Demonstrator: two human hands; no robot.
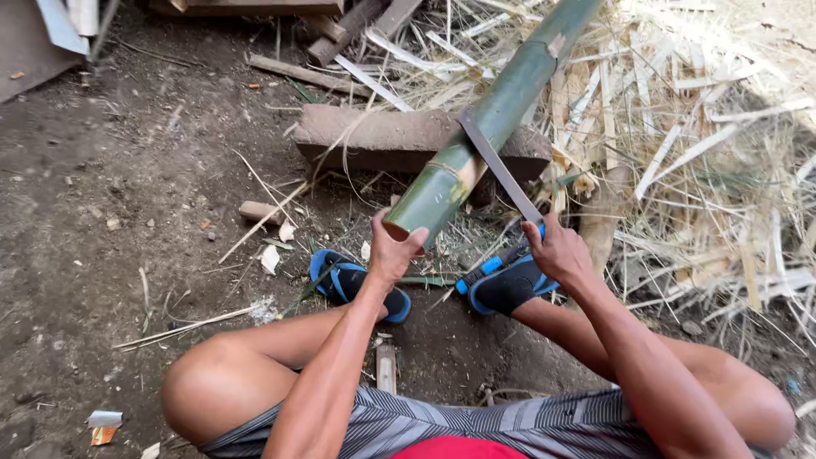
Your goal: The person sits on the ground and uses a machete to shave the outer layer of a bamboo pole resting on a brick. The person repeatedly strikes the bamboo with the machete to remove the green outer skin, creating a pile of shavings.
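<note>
Gripping the near cut end of a long green bamboo pole in the left hand, a squatting person's right hand clenches a long flat steel blade laid across the pole, which runs toward one o'clock over a grey stone block; a steady brace likely keeps the cut true.

One green bamboo pole, one long blade, one stone block, two blue sandals, two hands.

Far end of the green bamboo pole cut off by the top edge, knife handle hidden inside the right hand, left hand palm hidden against the pole's cut end, feet in blue sandals partly behind the forearms
</note>
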